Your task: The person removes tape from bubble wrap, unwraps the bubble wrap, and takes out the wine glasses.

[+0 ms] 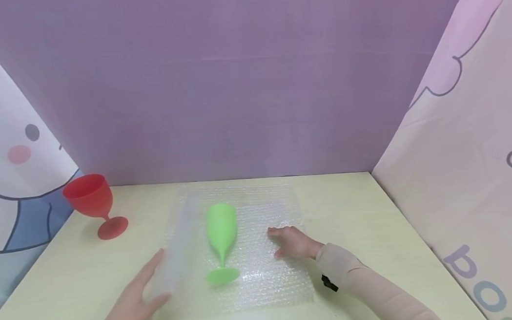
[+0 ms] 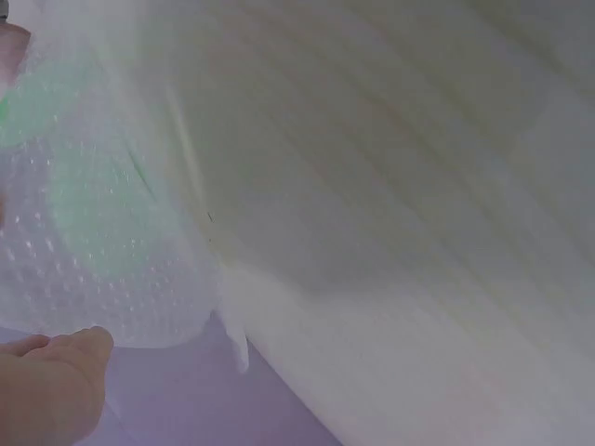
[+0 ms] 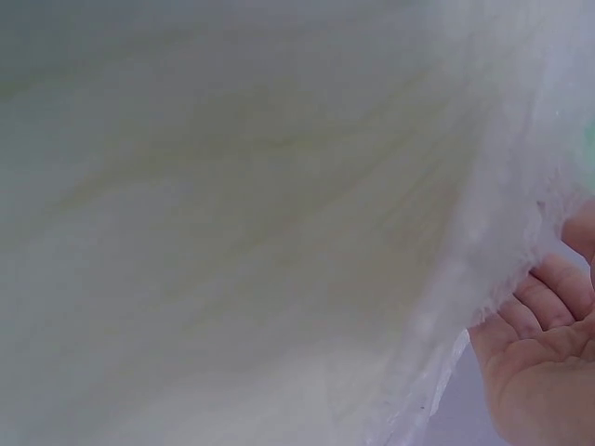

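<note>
A light green goblet (image 1: 221, 228) lies on a sheet of clear bubble wrap (image 1: 264, 287), its foot toward me and its bowl pointing away. My left hand (image 1: 130, 302) is at the wrap's left edge, fingers extended and thumb spread apart from them. In the left wrist view, the green of the goblet shows through the wrap, and the fingers (image 2: 79, 358) are close to its edge. Over the right part of the sheet is my right hand (image 1: 294, 242), thumb apart from the fingers. The right wrist view shows its palm (image 3: 548, 372) and loosely bent fingers beside the wrap's edge.
A red goblet (image 1: 92, 197) stands on its foot at the back left of the pale wooden table (image 1: 351, 208). A purple panel (image 1: 242, 82) rises behind the table, with printed panels along the left and right sides. A black strap piece (image 1: 329, 282) is under my right wrist.
</note>
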{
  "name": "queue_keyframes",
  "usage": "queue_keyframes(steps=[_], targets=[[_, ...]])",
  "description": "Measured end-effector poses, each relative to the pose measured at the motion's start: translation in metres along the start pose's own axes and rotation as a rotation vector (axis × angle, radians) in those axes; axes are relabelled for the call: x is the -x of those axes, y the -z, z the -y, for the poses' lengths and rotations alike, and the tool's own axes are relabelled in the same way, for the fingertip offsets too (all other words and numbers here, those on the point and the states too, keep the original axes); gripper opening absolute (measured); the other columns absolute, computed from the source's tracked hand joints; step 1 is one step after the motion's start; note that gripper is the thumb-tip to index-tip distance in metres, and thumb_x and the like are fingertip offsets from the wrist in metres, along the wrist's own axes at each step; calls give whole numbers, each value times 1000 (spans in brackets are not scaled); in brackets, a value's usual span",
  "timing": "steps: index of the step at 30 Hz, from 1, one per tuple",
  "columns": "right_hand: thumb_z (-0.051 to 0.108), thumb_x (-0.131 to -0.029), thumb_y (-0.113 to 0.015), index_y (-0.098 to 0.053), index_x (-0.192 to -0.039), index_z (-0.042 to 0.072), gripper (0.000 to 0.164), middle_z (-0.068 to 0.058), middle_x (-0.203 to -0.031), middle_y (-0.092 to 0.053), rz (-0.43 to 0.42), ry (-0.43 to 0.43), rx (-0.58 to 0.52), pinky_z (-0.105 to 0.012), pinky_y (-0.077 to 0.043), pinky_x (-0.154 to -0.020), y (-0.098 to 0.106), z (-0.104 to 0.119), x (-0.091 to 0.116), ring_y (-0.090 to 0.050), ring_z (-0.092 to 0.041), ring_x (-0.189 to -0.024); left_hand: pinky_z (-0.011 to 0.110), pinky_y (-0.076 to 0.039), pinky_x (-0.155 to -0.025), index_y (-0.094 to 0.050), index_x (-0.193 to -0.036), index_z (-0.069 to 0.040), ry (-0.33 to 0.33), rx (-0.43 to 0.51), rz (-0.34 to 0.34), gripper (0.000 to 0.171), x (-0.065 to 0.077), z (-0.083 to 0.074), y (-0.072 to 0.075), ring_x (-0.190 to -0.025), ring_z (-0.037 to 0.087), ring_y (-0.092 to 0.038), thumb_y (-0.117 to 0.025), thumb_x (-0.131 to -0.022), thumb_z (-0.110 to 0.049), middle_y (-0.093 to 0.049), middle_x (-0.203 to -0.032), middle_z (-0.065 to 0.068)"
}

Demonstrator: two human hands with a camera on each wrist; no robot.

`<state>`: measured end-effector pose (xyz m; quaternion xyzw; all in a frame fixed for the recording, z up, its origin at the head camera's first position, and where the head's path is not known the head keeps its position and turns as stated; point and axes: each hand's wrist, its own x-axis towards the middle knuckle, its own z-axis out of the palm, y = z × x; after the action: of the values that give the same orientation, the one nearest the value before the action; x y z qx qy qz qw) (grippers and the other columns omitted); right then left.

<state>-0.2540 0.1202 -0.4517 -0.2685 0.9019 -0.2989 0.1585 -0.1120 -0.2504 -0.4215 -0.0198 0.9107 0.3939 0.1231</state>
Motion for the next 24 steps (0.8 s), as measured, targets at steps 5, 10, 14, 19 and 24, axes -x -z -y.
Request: queue_keyframes(steps=[5, 10, 14, 19, 24], targets=[[8, -74, -71, -42, -134, -2, 67, -15, -142, -38, -6, 13, -1, -42, -27, -111, -1, -2, 0, -34, -32, -133, 64, -26, -101, -2, -148, -29, 60, -18, -8, 95, 1, 3, 7, -137, 39, -18, -63, -78, -54, -15, -153, 12], [7, -74, -71, -42, -134, -2, 67, -16, -143, -37, -5, 14, -11, -43, -26, -111, 0, 0, 1, -33, -33, -133, 64, -26, -101, -7, -149, -18, 53, -29, -60, 89, 5, 7, 14, -135, 42, -20, -58, -84, -51, -19, -151, 17], [7, -74, -71, -42, -134, -2, 67, -16, -143, -37, -6, 12, -20, -44, -26, -111, 0, 1, 2, -33, -33, -133, 62, -26, -102, -16, -148, -14, 64, -9, -122, 78, 8, 13, 19, -134, 43, -22, -54, -88, -48, -24, -149, 20], [7, -74, -71, -43, -133, -2, 66, -15, -143, -37, -9, 16, -15, -43, -26, -111, 0, 1, 3, -33, -33, -133, 57, -31, -102, -23, -146, -13, 61, 36, -166, 70, 11, 20, 23, -129, 37, -36, -50, -91, -47, -32, -147, 16], [8, -76, -71, -43, -133, -3, 64, -15, -144, -36, -7, 29, -9, -43, -26, -111, -1, 1, 2, -33, -32, -133, 53, -35, -102, -20, -147, -17, 134, 98, -99, 79, 11, 23, 29, -131, 33, -35, -44, -86, -61, -30, -149, 12]])
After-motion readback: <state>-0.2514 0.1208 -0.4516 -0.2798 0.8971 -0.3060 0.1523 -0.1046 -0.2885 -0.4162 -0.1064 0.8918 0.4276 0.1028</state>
